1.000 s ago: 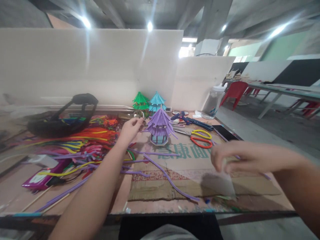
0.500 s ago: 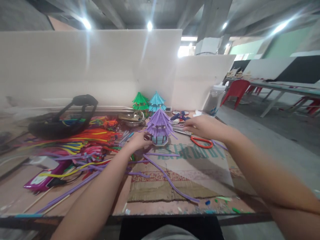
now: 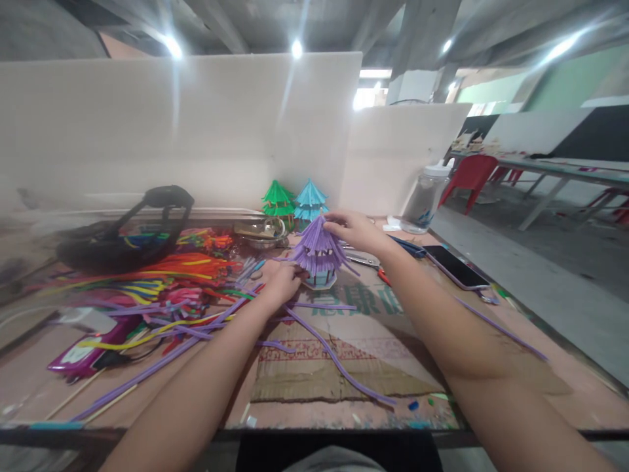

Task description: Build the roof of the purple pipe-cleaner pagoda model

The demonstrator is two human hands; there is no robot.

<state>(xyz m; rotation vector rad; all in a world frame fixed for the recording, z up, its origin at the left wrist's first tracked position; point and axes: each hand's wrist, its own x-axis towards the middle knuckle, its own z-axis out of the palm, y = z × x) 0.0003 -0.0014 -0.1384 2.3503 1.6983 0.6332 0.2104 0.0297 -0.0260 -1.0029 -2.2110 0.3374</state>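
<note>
- Left hand (image 3: pixel 284 283), fingers bent, meets the purple model's lower left side, near the base; whether the fingertips are apart or closed on it cannot be told.
- Purple model (image 3: pixel 319 252), pagoda-shaped, sits between the hands near the back of the printed cardboard (image 3: pixel 304 380), its long axis roughly upright and its peak on top. From the left hand it lies just to the right.
- Right hand (image 3: pixel 356 229) comes in from the right, higher up, its fingertips at the upper roof beside the peak; whether they pinch it is unclear. Both hands are close, so neither is plainly nearer: one is low, the other high.
- Scissors (image 3: pixel 364 260) lie right of the model, partly under the right forearm.
</note>
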